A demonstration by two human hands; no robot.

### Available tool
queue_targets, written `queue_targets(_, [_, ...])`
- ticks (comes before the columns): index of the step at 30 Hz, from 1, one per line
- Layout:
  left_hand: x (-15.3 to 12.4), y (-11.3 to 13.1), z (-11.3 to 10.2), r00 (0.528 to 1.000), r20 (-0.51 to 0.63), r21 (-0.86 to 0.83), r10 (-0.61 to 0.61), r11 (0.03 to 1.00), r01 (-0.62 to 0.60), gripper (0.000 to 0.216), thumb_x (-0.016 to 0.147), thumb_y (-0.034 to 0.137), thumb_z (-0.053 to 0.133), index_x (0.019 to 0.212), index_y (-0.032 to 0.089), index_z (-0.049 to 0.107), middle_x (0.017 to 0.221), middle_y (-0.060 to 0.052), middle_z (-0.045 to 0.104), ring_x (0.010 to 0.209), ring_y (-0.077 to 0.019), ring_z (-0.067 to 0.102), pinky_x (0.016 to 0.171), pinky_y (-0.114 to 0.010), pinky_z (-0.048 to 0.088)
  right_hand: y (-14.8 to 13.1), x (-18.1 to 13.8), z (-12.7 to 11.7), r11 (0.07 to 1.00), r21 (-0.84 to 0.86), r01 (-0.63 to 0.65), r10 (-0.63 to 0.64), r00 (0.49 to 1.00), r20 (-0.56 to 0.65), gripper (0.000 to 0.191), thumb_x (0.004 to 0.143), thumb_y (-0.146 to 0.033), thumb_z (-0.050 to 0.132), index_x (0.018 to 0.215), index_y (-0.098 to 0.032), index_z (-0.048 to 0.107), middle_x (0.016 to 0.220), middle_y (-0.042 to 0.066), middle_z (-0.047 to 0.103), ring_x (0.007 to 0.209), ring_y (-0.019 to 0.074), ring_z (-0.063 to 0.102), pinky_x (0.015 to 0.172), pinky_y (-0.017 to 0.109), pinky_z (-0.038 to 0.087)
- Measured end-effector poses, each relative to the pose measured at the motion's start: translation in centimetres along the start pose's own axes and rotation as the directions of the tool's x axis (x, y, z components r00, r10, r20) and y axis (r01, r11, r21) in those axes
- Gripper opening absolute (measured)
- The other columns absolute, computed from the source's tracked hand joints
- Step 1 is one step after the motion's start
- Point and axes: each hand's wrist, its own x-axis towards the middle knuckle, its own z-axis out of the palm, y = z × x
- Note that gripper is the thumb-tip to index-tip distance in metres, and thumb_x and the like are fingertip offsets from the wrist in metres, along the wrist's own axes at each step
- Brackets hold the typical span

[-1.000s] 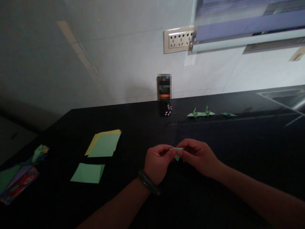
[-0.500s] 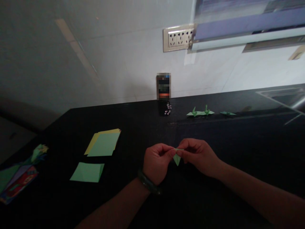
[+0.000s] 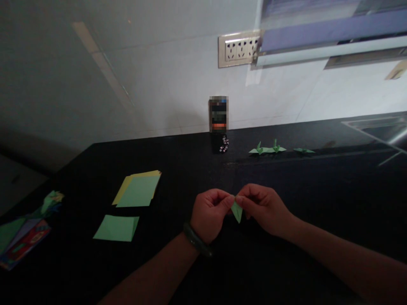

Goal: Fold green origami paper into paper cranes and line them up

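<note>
A small folded green paper (image 3: 237,212) is pinched between my two hands, its pointed end hanging down toward me. My left hand (image 3: 210,213), with a dark bangle (image 3: 197,240) on the wrist, is closed on the paper's upper left edge, thumb and forefinger together. From the other side my right hand (image 3: 263,207) grips the upper right edge the same way. Thumbs and fingertips hide the top of the paper. Both hands are just above the black countertop (image 3: 248,271).
Left of my hands lie a folded green sheet (image 3: 116,228) and a stack of green and yellow paper (image 3: 139,190). Colourful papers (image 3: 27,241) are at the far left. Folded green paper cranes (image 3: 267,150) stand behind. A phone-like device (image 3: 218,114) leans against the wall.
The fingertips have shifted slightly along the top of the folded paper, and its point has tilted a little to the right. Both hands keep their pinch.
</note>
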Motion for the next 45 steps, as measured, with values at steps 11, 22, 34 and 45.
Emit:
queue_targets(11, [0.4,-0.8,-0.1,0.989,0.134,-0.171,-0.059,0.982,0.081,0.019,0.064,0.024,0.069,0.08,0.013,0.066,0.071,-0.003,0.068,0.066,-0.0112,0.061,0.064,-0.022,0.046,0.1,0.5,-0.4,0.989,0.123,-0.08,0.082,0.997,-0.009,0.025,0.073,-0.038,0.057,0.063,-0.016,0.055,0.053,-0.002,0.055,0.041,0.006,0.043,0.042,0.02,0.036])
queue_targets(22, [0.4,-0.6,-0.2,0.994,0.081,-0.026,-0.071,0.997,0.074,0.016,0.065,0.025,0.067,0.076,0.012,0.067,0.064,-0.002,0.064,0.054,-0.0091,0.055,0.055,-0.022,0.044,0.7,0.4,-0.6,0.994,-0.058,0.096,-0.099,0.994,-0.046,0.018,0.074,-0.03,0.06,0.087,-0.019,0.06,0.074,0.002,0.063,0.064,0.0123,0.058,0.059,0.025,0.047])
queue_targets(34, [1.0,-0.9,-0.6,0.994,-0.013,-0.329,-0.106,0.94,0.096,0.022,0.062,0.028,0.07,0.072,0.012,0.058,0.055,0.003,0.055,0.048,-0.0069,0.051,0.051,-0.021,0.044,0.6,0.7,-0.6,0.929,0.3,-0.216,0.198,0.976,0.089,0.014,0.067,-0.026,0.063,0.066,-0.015,0.056,0.051,-0.004,0.055,0.043,0.0052,0.047,0.045,0.019,0.038])
queue_targets(45, [0.7,-0.8,-0.2,0.983,0.18,-0.439,-0.038,0.891,0.114,0.018,0.069,0.029,0.067,0.073,0.011,0.066,0.067,-0.002,0.063,0.059,-0.009,0.054,0.06,-0.023,0.044,0.6,0.2,-0.3,0.885,0.379,-0.27,0.212,0.959,0.189,0.018,0.067,-0.03,0.066,0.066,-0.013,0.061,0.065,0.001,0.063,0.045,0.005,0.046,0.045,0.02,0.036])
